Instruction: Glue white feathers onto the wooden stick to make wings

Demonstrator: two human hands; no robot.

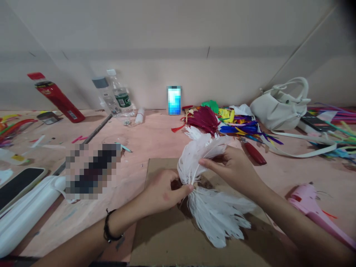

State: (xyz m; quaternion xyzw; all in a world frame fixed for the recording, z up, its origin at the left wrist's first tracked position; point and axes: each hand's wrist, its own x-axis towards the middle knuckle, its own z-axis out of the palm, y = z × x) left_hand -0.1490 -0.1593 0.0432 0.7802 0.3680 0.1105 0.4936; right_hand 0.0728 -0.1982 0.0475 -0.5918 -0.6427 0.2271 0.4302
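Two fans of white feathers (218,215) meet at a narrow middle above a sheet of brown cardboard (158,237). My left hand (167,189) pinches this middle between thumb and fingers. The lower fan spreads toward the right over the cardboard. My right hand (228,165) has its thumb and fingers closed on the outer right part of the upper white feathers (191,155). Its fingertips are partly hidden behind them. A dark bracelet sits on my left wrist.
Coloured feathers (203,120) lie behind my hands, with a red-handled tool (254,152) beside them. A white handbag (280,105) stands back right, a pink glue gun (308,200) front right. Bottles (124,100) and a lit phone (174,101) stand along the wall.
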